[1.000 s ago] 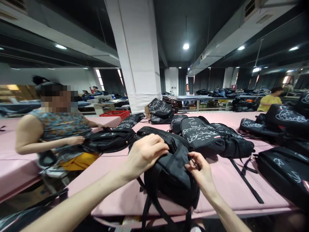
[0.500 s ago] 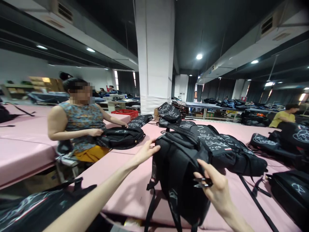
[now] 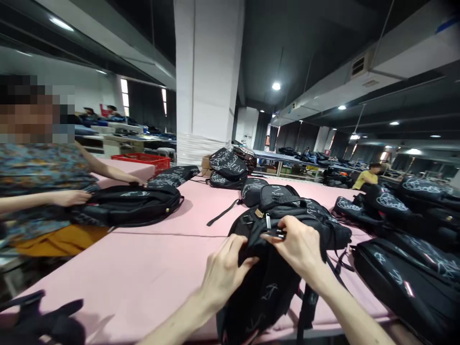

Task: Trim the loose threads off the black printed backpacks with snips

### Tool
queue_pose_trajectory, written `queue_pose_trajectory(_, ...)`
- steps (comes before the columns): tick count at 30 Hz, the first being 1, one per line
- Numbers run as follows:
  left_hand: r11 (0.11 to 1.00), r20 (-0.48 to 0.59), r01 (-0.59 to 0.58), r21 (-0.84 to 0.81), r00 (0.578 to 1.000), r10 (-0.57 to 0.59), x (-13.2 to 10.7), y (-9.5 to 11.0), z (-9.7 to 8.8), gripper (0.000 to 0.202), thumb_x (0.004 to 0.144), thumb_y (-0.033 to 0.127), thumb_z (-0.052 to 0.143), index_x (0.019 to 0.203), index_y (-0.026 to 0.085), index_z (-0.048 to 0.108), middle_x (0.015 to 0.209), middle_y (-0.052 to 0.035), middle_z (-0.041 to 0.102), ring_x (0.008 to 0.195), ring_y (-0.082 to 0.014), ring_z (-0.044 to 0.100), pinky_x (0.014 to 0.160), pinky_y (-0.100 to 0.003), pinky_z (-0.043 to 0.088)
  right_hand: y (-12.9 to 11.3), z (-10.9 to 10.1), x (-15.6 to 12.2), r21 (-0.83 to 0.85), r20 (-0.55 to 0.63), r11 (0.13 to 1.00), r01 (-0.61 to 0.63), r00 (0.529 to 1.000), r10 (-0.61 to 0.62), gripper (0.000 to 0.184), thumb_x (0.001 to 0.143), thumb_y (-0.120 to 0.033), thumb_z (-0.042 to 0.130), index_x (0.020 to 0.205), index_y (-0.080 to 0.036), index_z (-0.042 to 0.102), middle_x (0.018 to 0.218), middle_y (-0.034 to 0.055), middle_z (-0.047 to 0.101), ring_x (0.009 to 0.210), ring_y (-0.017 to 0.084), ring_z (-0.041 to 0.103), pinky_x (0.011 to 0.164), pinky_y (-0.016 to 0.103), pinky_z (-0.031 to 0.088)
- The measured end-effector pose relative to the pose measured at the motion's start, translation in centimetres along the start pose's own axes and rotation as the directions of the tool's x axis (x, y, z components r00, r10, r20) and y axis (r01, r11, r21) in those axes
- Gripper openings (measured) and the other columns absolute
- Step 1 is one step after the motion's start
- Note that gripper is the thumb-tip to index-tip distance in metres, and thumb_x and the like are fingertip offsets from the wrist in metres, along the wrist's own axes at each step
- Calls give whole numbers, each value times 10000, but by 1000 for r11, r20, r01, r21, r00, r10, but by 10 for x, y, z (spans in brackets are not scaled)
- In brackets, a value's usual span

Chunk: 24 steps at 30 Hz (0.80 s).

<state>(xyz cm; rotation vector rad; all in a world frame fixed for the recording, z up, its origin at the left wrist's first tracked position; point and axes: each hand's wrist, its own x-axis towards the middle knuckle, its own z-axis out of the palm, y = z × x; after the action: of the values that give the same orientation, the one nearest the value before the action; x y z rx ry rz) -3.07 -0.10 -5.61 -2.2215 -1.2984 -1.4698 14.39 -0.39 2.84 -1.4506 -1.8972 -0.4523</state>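
Observation:
A black backpack (image 3: 268,282) with white line drawings lies over the near edge of the pink table (image 3: 151,268), straps hanging down. My left hand (image 3: 224,270) grips the fabric of its upper left side, fingers curled into it. My right hand (image 3: 296,247) is closed at the top of the bag and holds a small dark metal tool, possibly snips (image 3: 276,234), beside a zipper pull (image 3: 268,221).
A seated person (image 3: 39,182) at the left handles another black backpack (image 3: 129,206). More black backpacks lie at the right (image 3: 402,268) and behind (image 3: 230,165). A white pillar (image 3: 204,81) and a red crate (image 3: 143,160) stand at the back. A worker in yellow (image 3: 366,178) sits far right.
The backpack went from standing upright to lying low toward me. My left hand moved from its open touch on the bag's far side to gripping the fabric; my right hand rose to the top.

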Motion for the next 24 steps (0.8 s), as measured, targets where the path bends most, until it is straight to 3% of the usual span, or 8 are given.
queue_pose_trajectory(3,998,-56,-57,19,997,58,-5,-2,-3,74,835,230,510,891,205,468,740,-1,579,655,-161,598,525,-238,416,-13,6,-2,-64,36,997,42,999,-39,163,823,-346,537,790,-203,608,743,16,670,583,162,608,503,253,264)
queue_pose_trajectory(7,995,-94,-99,13,991,99,-7,-2,-7,34,852,219,489,849,198,462,703,5,556,621,-149,579,533,-235,411,-6,4,-3,-30,13,998,58,998,-58,160,852,-218,475,751,-208,598,743,-5,666,626,143,611,519,247,247)
queue_pose_trajectory(12,996,-85,-92,-20,992,90,-7,6,-6,30,848,170,460,836,194,475,698,2,550,634,-146,571,549,-233,414,2,3,-4,-35,-71,997,71,995,-73,201,871,-281,463,734,-200,586,717,-2,655,595,137,593,513,249,239)
queue_pose_trajectory(15,998,-92,-57,-34,994,54,-10,-1,-7,38,850,189,467,822,193,492,693,8,553,626,-134,569,541,-223,410,24,-2,-5,-32,-105,996,77,991,-80,209,864,-289,455,728,-199,585,711,9,656,603,145,594,527,246,265)
queue_pose_trajectory(20,996,-7,51,-79,999,-51,-7,-32,-24,76,836,240,493,789,193,530,689,23,588,612,-123,572,526,-214,423,86,-19,-12,-100,-137,983,-153,981,138,126,767,-243,499,691,-201,589,661,30,660,610,192,598,537,251,302)
queue_pose_trajectory(22,996,38,35,-85,999,-31,3,-35,-35,83,822,270,516,824,197,556,740,17,621,654,-134,593,555,-223,452,99,-21,-16,-46,-94,984,-170,982,165,114,750,-237,501,672,-205,578,670,21,665,622,194,603,542,249,317)
queue_pose_trajectory(24,997,3,-49,-63,999,49,18,-25,-43,141,834,276,502,929,197,569,852,-12,646,779,-160,610,660,-254,483,103,-20,-19,27,-62,985,-171,983,173,125,751,-237,489,657,-206,566,673,13,664,621,188,602,547,247,328)
